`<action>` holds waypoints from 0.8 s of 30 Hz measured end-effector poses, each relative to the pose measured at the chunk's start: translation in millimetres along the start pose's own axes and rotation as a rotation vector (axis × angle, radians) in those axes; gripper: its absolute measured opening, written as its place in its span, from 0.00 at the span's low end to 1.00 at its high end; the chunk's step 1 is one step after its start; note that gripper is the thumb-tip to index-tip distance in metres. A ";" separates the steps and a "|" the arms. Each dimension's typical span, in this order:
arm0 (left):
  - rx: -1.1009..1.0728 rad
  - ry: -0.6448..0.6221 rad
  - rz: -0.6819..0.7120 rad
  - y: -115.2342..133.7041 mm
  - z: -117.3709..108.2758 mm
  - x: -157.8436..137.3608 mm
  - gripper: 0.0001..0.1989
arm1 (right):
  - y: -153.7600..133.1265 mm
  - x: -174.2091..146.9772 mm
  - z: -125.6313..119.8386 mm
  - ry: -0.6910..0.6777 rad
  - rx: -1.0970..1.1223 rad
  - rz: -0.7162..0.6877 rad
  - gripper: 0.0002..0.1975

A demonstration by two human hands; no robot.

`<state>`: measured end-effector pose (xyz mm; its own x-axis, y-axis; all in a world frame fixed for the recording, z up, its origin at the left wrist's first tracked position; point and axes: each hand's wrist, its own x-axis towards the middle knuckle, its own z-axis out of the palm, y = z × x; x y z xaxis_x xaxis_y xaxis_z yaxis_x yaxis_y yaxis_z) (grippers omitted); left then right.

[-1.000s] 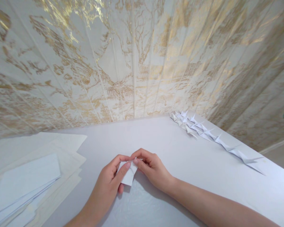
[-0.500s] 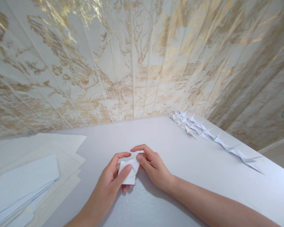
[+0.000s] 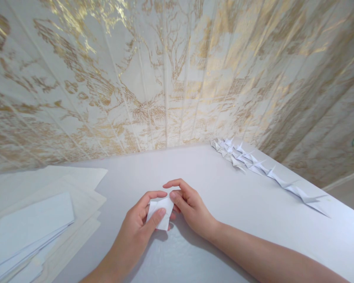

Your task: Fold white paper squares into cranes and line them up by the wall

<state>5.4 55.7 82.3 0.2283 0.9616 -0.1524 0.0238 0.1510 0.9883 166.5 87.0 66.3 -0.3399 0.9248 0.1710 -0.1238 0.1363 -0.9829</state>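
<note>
A small folded piece of white paper [image 3: 160, 210] is held between both hands, just above the table. My left hand [image 3: 141, 220] grips it from the left, thumb pressed flat on its front and some fingers behind it. On the upper right corner, my right hand [image 3: 190, 204] pinches the paper with its thumb against curled fingers, while its index finger arches above. The paper's back and the fingertips behind it are mostly hidden.
Several folded white paper cranes [image 3: 253, 161] stand in rows along the right side of the white table [image 3: 129, 169]. At the left lie large cream sheets [image 3: 85, 179] with smaller white paper sheets [image 3: 38, 224] stacked on them. A gold-patterned wall [image 3: 153, 78] rises behind.
The paper has tilted slightly between my hands, and my left thumb has slid a little to the right on it. My left index finger reaches closer to the right hand.
</note>
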 end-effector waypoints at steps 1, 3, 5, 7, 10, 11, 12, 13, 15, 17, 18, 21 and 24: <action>-0.012 -0.005 0.001 -0.2 0.4 0.0 0.20 | -1.0 -0.2 1.0 0.007 0.008 0.006 0.15; -0.023 -0.008 0.002 -0.4 0.9 -0.7 0.20 | -1.9 -0.6 2.5 0.022 0.020 0.019 0.15; -0.023 -0.001 0.007 -0.3 0.6 -2.3 0.20 | -0.9 0.1 1.7 0.034 0.029 0.025 0.15; -0.015 0.013 0.006 0.2 -0.2 -3.9 0.20 | 1.4 3.4 -3.1 0.075 0.028 0.009 0.14; 0.010 0.042 -0.019 0.4 -1.7 -4.5 0.22 | 3.8 11.3 -15.4 0.225 0.014 -0.031 0.13; 0.017 0.052 -0.024 0.2 -2.1 -4.0 0.22 | 3.8 13.3 -19.0 0.265 0.008 -0.034 0.13; 0.020 0.062 -0.021 -0.2 -2.5 -3.2 0.22 | 3.3 14.4 -21.4 0.273 -0.005 -0.036 0.14; 0.021 0.071 -0.012 -0.7 -2.9 -2.2 0.21 | 2.5 14.3 -22.3 0.238 -0.020 -0.034 0.15; 0.028 0.083 0.013 -1.9 -3.6 0.0 0.19 | 0.6 11.0 -19.4 0.084 -0.044 -0.008 0.17; 0.055 0.072 0.025 -3.1 -4.3 1.7 0.18 | -0.8 5.6 -13.0 -0.073 -0.062 0.032 0.20; 0.072 0.057 0.022 -3.6 -4.6 2.4 0.17 | -1.0 3.2 -9.9 -0.108 -0.071 0.051 0.21; 0.109 0.019 0.004 -4.8 -5.9 3.4 0.18 | -0.8 0.4 -6.6 -0.105 -0.097 0.069 0.18; 0.120 0.037 -0.008 -5.4 -7.1 4.1 0.19 | -0.3 3.5 -10.8 -0.059 -0.083 0.038 0.15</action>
<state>-0.7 60.5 76.3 0.1920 0.9685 -0.1584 0.1421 0.1323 0.9810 175.4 93.9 66.5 -0.3975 0.9076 0.1351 -0.0333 0.1329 -0.9906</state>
